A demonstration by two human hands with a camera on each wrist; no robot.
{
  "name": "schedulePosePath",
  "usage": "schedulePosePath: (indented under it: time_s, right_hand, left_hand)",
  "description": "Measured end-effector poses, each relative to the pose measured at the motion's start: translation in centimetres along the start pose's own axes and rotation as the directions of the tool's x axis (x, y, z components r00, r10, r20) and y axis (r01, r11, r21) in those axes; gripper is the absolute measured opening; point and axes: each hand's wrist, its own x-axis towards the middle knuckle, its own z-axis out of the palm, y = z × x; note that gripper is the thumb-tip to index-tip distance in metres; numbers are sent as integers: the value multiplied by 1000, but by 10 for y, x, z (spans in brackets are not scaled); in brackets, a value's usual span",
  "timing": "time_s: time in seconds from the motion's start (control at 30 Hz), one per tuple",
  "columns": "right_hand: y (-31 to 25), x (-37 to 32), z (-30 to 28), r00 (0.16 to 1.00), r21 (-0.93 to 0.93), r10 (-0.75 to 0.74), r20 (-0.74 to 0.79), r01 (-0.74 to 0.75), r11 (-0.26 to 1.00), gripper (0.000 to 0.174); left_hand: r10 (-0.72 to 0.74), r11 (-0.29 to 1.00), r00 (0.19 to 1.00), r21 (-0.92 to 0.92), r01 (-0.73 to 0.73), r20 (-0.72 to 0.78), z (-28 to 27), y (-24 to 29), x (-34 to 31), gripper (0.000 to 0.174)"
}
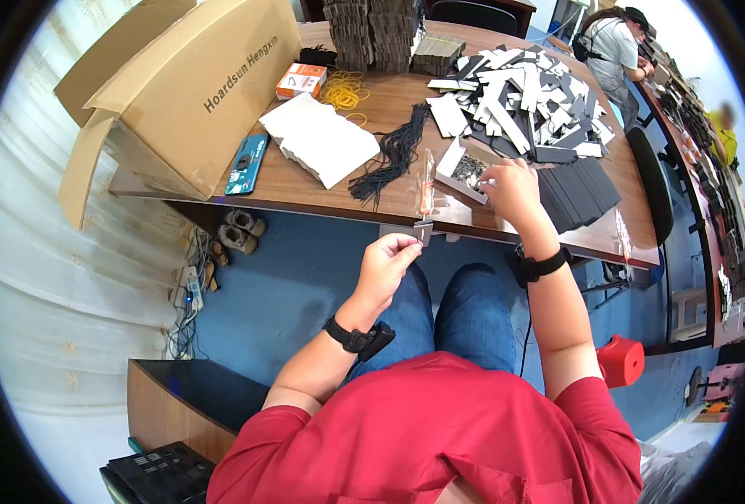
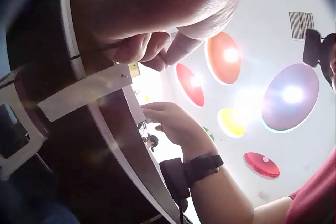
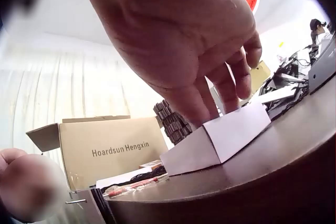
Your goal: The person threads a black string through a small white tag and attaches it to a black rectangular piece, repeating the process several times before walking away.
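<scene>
The left hand (image 1: 386, 267) pinches a small dark card piece (image 1: 423, 229) between thumb and fingers, in front of the table edge. A short metal pin (image 3: 77, 201) sticks out from the card in the right wrist view. In the left wrist view, a pale strip (image 2: 86, 94) lies below the left hand (image 2: 168, 11). The right hand (image 1: 517, 195) reaches down into a small white box (image 1: 460, 186) holding small metallic bits. Its fingers are spread and slightly bent in the right wrist view; the white box (image 3: 215, 140) hides their tips.
Right of the box lie stacked dark cards (image 1: 578, 195); behind is a pile of black and white strips (image 1: 515, 101). Black cords (image 1: 397, 151), white sheets (image 1: 322, 139), yellow bands (image 1: 344, 91) and a carton (image 1: 196, 92) lie to the left. A clear packet (image 1: 427, 189) borders the box.
</scene>
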Motion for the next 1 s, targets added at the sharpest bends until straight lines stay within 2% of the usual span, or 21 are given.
schedulePosePath:
  time_s: [0.17,0.3,0.33,0.43,0.63,0.73,0.83,1.0]
  right_hand:
    - [-10,17,3,969,-154,66,237,-29,988,2]
    - [-6,17,10,984,-161,35,173,-7,987,1]
    - [-7,17,6,980,-121,25,198,-1,993,3]
    - [-8,23,7,961,-163,27,275,19,986,6]
    - [2,23,20,984,-148,-75,159,99,984,6]
    - [5,23,14,968,-75,-71,241,92,993,4]
    - [1,24,11,961,-88,-70,269,96,991,3]
    - [3,24,21,981,-97,-59,184,78,992,4]
  left_hand:
    - [15,1000,1000,1,-15,15,2,4,0,12]
    - [27,999,999,20,-27,24,1,8,-1,12]
    - [27,999,999,21,-27,25,0,8,-2,12]
    - [-10,1000,1000,19,9,24,0,11,-2,11]
    - [-26,1000,1000,18,26,18,1,11,-6,11]
    - [28,999,999,30,-29,21,1,9,-7,11]
    - [46,998,999,33,-47,17,3,11,-7,11]
    - [43,999,999,28,-43,23,7,14,-8,11]
